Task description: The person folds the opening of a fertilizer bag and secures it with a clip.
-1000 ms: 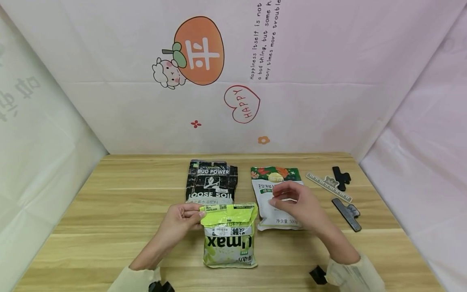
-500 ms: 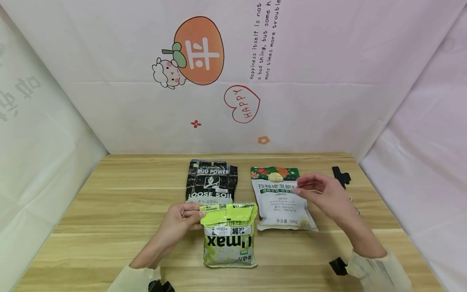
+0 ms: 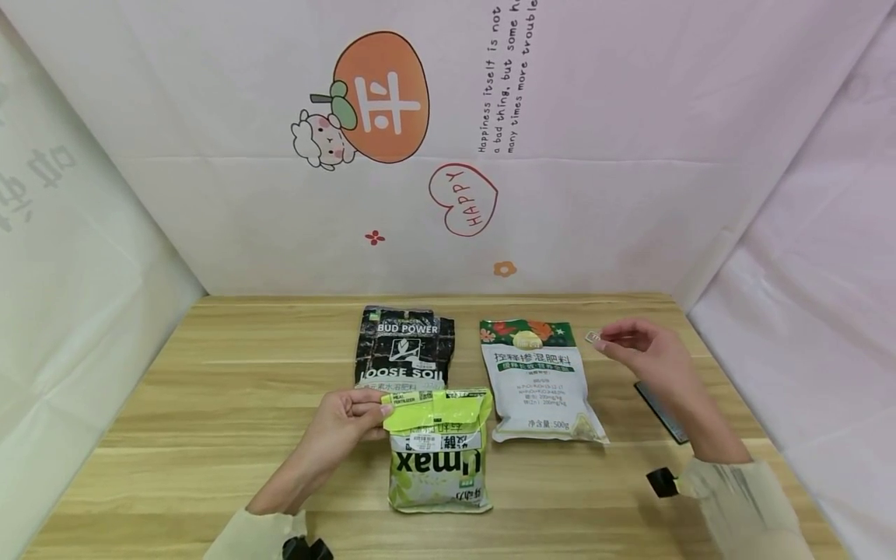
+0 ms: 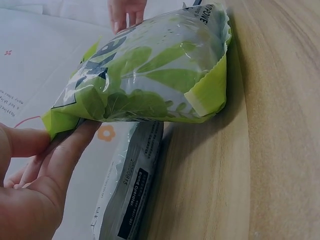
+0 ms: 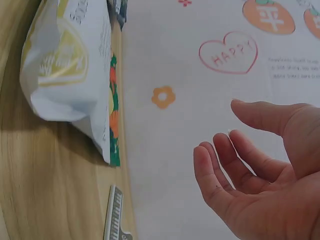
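Observation:
My left hand [image 3: 344,422] pinches the top left corner of a green and white fertilizer bag [image 3: 441,486], its top folded over. In the left wrist view, thumb and fingers sit on either side of that green corner [image 4: 60,122]. My right hand [image 3: 647,362] hovers over the right side of the table, beside the end of a pale ruler-printed bag clip [image 3: 593,337]. The right wrist view shows its thumb and fingers apart, with nothing between them, and the clip [image 5: 114,212] lying lower on the wood.
A black "Bud Power" bag [image 3: 406,350] lies behind the green one. To its right lies a white fertilizer bag [image 3: 539,397] with a green floral top. A dark bag clip [image 3: 661,412] shows partly under my right forearm. White printed cloth [image 3: 560,225] walls the table's back and sides.
My right hand has moved right, from over the white bag to the clips, covering the black one. My left hand keeps its pinch on the green bag, which stays in place.

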Available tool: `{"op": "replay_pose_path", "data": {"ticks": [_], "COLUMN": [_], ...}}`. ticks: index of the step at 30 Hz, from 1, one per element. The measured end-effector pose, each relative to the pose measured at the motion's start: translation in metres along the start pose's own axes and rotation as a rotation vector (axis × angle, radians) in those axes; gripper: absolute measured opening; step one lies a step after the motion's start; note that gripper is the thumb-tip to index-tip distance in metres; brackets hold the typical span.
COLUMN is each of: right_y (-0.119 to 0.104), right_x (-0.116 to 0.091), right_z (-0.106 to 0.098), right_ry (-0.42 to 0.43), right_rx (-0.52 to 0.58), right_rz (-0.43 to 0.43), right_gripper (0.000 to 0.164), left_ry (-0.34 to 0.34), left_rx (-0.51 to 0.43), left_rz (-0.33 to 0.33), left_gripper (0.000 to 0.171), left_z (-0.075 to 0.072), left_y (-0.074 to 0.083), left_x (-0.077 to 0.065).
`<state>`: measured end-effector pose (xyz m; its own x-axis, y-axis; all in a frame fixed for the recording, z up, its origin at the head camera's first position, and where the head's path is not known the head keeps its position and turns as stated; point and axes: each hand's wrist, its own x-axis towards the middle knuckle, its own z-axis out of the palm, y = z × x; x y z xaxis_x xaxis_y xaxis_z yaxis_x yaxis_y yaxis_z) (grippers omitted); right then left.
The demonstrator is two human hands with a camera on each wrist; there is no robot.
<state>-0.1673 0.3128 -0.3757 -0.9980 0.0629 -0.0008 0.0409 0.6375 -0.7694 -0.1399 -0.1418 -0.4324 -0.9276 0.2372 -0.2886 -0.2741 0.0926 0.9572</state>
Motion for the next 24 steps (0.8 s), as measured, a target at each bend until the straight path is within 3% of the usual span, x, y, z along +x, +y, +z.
{"op": "replay_pose_path", "data": {"ticks": [6,13,24], "right_y": [0.011,0.023,0.040], "right_x": [0.015,0.036,0.058], "right_z": [-0.002,-0.006,-0.021], "right_ry": [0.018,0.085,0.047], "right_rx": [-0.028,-0.174,-0.214], "right_rz": [0.024,-0.064,-0.031], "right_gripper": [0.051,0.040,0.046], "left_ry": [-0.009,-0.003,-0.006], "left_rx": [0.000,0.006,0.002], "left_rz": [-0.002,0.001,0.004], "left_gripper": [0.037,0.038,0.038], "left_z": [-0.001,-0.002,-0.001], "left_y": [0.001,-0.001,-0.002], "left_x": [0.000,-0.001,0.000]}}
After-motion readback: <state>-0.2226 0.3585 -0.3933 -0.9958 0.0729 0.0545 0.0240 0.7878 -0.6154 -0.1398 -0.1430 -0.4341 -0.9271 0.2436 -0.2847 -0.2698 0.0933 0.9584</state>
